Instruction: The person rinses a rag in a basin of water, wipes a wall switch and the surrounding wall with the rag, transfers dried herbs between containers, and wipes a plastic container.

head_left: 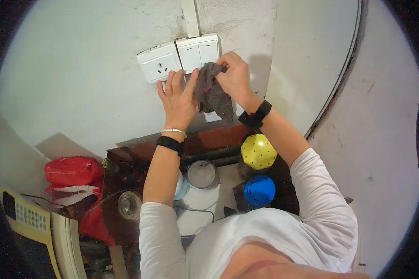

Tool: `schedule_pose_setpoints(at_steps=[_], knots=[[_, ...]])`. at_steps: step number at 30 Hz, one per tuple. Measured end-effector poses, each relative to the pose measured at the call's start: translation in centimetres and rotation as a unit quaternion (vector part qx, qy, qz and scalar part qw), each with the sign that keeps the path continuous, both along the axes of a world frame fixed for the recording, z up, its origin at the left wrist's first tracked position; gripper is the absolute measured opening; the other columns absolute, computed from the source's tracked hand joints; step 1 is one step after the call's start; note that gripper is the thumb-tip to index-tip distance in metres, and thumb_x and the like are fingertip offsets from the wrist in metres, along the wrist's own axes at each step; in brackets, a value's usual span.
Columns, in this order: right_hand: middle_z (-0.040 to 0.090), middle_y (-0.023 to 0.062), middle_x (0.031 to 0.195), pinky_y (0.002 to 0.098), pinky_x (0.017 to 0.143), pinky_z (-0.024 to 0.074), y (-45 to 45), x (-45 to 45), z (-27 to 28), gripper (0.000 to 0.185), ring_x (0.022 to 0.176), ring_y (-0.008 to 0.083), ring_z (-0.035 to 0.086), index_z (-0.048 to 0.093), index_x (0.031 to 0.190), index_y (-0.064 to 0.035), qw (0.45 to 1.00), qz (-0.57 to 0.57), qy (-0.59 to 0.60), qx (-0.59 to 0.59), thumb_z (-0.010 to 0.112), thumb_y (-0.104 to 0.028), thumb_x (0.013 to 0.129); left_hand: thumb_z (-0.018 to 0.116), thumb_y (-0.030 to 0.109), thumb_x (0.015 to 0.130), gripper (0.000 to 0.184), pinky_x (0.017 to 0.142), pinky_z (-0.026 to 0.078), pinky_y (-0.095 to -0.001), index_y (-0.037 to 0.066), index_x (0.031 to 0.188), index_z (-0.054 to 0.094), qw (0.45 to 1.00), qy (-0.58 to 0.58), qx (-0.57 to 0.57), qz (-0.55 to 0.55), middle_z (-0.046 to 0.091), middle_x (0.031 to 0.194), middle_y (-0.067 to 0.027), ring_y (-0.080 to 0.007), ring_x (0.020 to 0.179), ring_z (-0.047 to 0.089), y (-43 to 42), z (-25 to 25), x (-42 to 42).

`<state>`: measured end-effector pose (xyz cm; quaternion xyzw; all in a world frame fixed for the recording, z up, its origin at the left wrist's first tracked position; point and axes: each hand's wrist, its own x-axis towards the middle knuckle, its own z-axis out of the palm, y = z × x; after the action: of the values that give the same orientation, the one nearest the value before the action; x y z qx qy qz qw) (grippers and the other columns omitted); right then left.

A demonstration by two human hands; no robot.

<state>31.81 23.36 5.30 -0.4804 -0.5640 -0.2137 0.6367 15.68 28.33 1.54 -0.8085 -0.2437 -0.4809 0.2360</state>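
My right hand (234, 76) pinches a dark grey-brown cloth (216, 95) against the lower right of a white double light switch (198, 52). The rest of the cloth hangs down the wall below it. Spread fingers of my left hand (179, 100) rest at the lower edges of the switch and of the white wall socket (160, 64) beside it. The socket plate sits slightly tilted. A white cable duct (191, 18) runs up from the switch.
Below the wall, a cabinet top holds a yellow dotted lid (259, 151), a blue-lidded jar (260, 190), a round clear-topped container (201, 174) and a glass jar (129, 205). Red bags (73, 171) and a microwave (30, 223) stand at left.
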Motion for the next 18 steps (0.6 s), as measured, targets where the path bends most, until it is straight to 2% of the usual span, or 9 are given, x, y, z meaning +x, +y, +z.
schedule_pose_setpoints(at_steps=[3,5,6,8,12,14,15,16,18], knots=[[0.054,0.0127,0.069,0.0394,0.058,0.0428,0.2,-0.7,0.6,0.014,0.067,0.0319,0.054,0.055,0.065,-0.0038,0.999,-0.022,0.009,-0.029,0.064,-0.002,0.055,0.061,0.008,0.065,0.065,0.101,0.016,-0.0555,0.023,0.126,0.047,0.999,-0.011,-0.038,-0.012,0.039,0.121,-0.0102,-0.0325,0.122,0.029,-0.3,0.1,0.5],[0.054,0.0102,0.066,0.0298,0.053,0.0424,0.2,-0.7,0.6,0.015,0.058,0.0193,0.053,0.055,0.068,-0.0020,0.996,-0.059,0.010,-0.059,0.065,-0.001,0.057,0.061,0.006,0.063,0.067,0.100,0.018,-0.0560,0.024,0.126,0.046,0.999,-0.037,-0.024,0.012,0.039,0.121,-0.0082,-0.0293,0.122,0.029,-0.4,0.0,1.0],[0.054,0.0102,0.066,0.0298,0.053,0.0424,0.0,-0.6,0.6,0.015,0.058,0.0193,0.053,0.055,0.068,-0.0020,0.996,-0.061,0.011,-0.061,0.065,-0.001,0.057,0.061,0.006,0.063,0.067,0.100,0.018,-0.0560,0.024,0.126,0.046,0.999,-0.035,-0.026,0.010,0.039,0.121,-0.0082,-0.0293,0.122,0.029,-0.5,0.0,1.0],[0.058,0.0146,0.067,0.0367,0.059,0.0452,-0.4,-0.3,0.6,0.017,0.065,0.0308,0.057,0.057,0.069,-0.0018,0.989,0.004,0.087,-0.117,0.065,-0.004,0.055,0.061,0.006,0.063,0.068,0.099,0.019,-0.0563,0.024,0.127,0.045,1.000,-0.025,-0.008,0.017,0.039,0.120,-0.0092,-0.0300,0.121,0.031,-0.7,0.1,0.8],[0.059,0.0157,0.067,0.0345,0.060,0.0466,0.1,2.1,-0.7,0.016,0.065,0.0290,0.059,0.058,0.070,-0.0011,0.993,-0.013,0.057,-0.104,0.064,-0.003,0.056,0.063,0.008,0.063,0.071,0.099,0.019,-0.0566,0.022,0.129,0.043,0.999,0.017,-0.025,0.025,0.039,0.119,-0.0098,-0.0312,0.120,0.031,-1.1,0.7,-0.2],[0.061,0.0151,0.071,0.0327,0.062,0.0477,0.6,3.9,-1.2,0.017,0.068,0.0257,0.061,0.059,0.073,-0.0007,0.988,0.005,0.087,-0.124,0.063,-0.002,0.057,0.063,0.008,0.063,0.075,0.100,0.018,-0.0581,0.024,0.132,0.039,0.999,0.020,-0.041,0.010,0.036,0.127,-0.0113,-0.0326,0.124,0.029,-1.2,0.8,-0.3],[0.063,0.0152,0.076,0.0317,0.064,0.0483,0.1,4.3,-0.6,0.020,0.070,0.0235,0.061,0.060,0.078,0.0005,0.960,0.070,0.180,-0.204,0.063,-0.002,0.058,0.063,0.008,0.063,0.075,0.100,0.018,-0.0581,0.024,0.132,0.039,0.999,0.018,-0.041,0.011,0.036,0.127,-0.0113,-0.0326,0.124,0.029,-1.2,0.8,-0.3],[0.063,0.0152,0.076,0.0317,0.064,0.0483,-0.2,4.2,-0.5,0.020,0.070,0.0235,0.061,0.060,0.078,0.0005,0.960,0.070,0.178,-0.204,0.063,-0.002,0.058,0.063,0.008,0.062,0.076,0.101,0.017,-0.0591,0.024,0.132,0.038,0.999,0.034,-0.034,-0.002,0.032,0.132,-0.0120,-0.0330,0.127,0.025,-1.2,0.7,-0.2],[0.063,0.0159,0.078,0.0314,0.064,0.0484,-1.1,3.5,-0.8,0.023,0.070,0.0229,0.061,0.060,0.082,0.0014,0.973,0.164,0.113,-0.115,0.064,-0.003,0.059,0.064,0.008,0.062,0.077,0.101,0.015,-0.0601,0.024,0.133,0.036,0.998,0.050,-0.029,-0.015,0.028,0.137,-0.0127,-0.0335,0.130,0.022,-0.8,0.2,0.4]])
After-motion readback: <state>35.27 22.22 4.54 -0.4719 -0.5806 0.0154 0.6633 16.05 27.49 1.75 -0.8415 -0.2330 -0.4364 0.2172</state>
